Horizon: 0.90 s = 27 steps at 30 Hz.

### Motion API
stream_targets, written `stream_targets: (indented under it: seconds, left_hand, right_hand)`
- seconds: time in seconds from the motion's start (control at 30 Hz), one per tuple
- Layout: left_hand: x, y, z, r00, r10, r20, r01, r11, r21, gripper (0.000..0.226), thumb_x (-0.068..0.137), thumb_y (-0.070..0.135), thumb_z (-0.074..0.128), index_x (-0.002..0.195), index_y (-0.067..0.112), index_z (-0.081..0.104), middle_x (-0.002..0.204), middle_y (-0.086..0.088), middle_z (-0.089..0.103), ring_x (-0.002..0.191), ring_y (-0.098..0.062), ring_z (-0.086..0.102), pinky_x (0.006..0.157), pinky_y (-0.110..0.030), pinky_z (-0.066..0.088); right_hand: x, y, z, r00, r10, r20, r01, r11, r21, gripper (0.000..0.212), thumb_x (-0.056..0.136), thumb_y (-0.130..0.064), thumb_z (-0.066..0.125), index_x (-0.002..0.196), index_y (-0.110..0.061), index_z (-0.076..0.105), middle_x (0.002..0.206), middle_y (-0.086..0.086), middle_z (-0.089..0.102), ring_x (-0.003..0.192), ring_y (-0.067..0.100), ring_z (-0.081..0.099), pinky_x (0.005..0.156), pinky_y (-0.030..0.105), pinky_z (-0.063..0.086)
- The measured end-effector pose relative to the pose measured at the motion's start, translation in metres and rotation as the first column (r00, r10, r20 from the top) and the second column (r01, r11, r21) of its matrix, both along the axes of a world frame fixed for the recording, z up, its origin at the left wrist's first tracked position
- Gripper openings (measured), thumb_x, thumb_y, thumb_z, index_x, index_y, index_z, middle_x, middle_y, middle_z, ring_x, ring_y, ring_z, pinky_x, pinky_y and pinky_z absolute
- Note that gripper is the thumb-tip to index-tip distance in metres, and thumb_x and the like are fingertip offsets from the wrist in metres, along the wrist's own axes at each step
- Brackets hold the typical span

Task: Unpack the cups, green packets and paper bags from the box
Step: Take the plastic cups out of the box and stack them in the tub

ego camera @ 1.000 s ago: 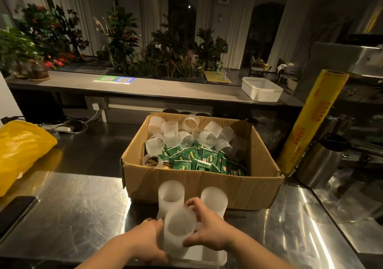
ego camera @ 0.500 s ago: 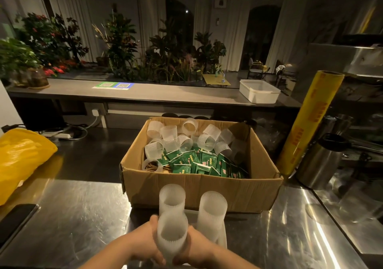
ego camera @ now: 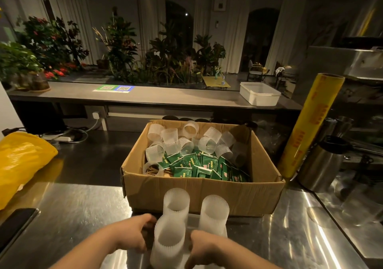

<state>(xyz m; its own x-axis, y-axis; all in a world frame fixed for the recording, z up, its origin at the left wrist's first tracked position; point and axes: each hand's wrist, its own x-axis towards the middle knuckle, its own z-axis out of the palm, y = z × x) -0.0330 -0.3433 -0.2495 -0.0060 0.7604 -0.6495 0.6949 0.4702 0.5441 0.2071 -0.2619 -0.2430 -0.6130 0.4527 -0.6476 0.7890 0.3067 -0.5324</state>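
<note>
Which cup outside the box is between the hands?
The front cup, between the left hand and right hand. The other two stand behind it, nearer the box.

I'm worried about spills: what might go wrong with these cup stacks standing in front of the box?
The nearest cup stack is tall, looks light and is close to the two stacks behind it; a nudge from the left hand or right hand may topple them. They stand before the cardboard box, so arms reaching in could knock them over.

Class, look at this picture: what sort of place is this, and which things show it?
Probably a cafe or drinks-shop back counter: stainless steel worktop, big roll of cling film, metal flask, and a box of disposable cups.
</note>
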Motion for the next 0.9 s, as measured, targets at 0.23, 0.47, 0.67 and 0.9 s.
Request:
stream_targets:
  seconds: [0.23,0.47,0.67,0.9]
  left_hand:
    - [0.007,0.029,0.101,0.92,-0.066,-0.386,0.152,0.969,0.196,0.035,0.093,0.004,0.056,0.107,0.036,0.062,0.11,0.012,0.06,0.097,-0.008,0.063,0.07,-0.019,0.054]
    - [0.0,0.112,0.121,0.932,0.27,-0.241,-0.079,0.801,0.593,0.025,0.096,0.009,0.058,0.102,0.032,0.064,0.104,0.006,0.064,0.09,-0.009,0.062,0.08,-0.027,0.059]
    - [-0.024,0.163,0.081,0.867,0.127,-0.482,-0.02,0.975,0.221,0.029,0.094,0.009,0.062,0.122,0.018,0.062,0.113,-0.001,0.065,0.101,-0.018,0.063,0.086,-0.03,0.054]
    - [-0.042,0.172,0.042,0.854,-0.131,-0.504,0.049,0.984,-0.173,0.063,0.086,0.018,0.071,0.145,0.022,0.051,0.145,-0.004,0.052,0.13,-0.025,0.052,0.108,-0.042,0.046]
  right_hand:
    - [0.002,0.046,0.073,0.997,-0.023,-0.069,0.025,0.999,0.032,0.037,0.095,-0.003,0.066,0.131,-0.009,0.063,0.124,0.009,0.07,0.107,0.021,0.072,0.094,0.035,0.06]
    - [-0.03,0.106,0.12,0.904,-0.104,-0.415,0.226,0.94,0.256,0.026,0.097,-0.015,0.068,0.123,-0.013,0.064,0.103,0.002,0.07,0.085,0.014,0.073,0.073,0.029,0.064]
    - [-0.058,0.134,0.084,0.868,-0.218,-0.446,0.38,0.87,0.314,0.013,0.097,-0.02,0.066,0.109,-0.02,0.068,0.105,-0.003,0.069,0.095,0.013,0.068,0.086,0.033,0.061]
    - [-0.094,0.162,0.052,0.941,-0.205,-0.271,0.276,0.927,0.255,0.018,0.094,-0.024,0.069,0.111,-0.019,0.068,0.108,-0.001,0.069,0.1,0.015,0.067,0.092,0.036,0.059]
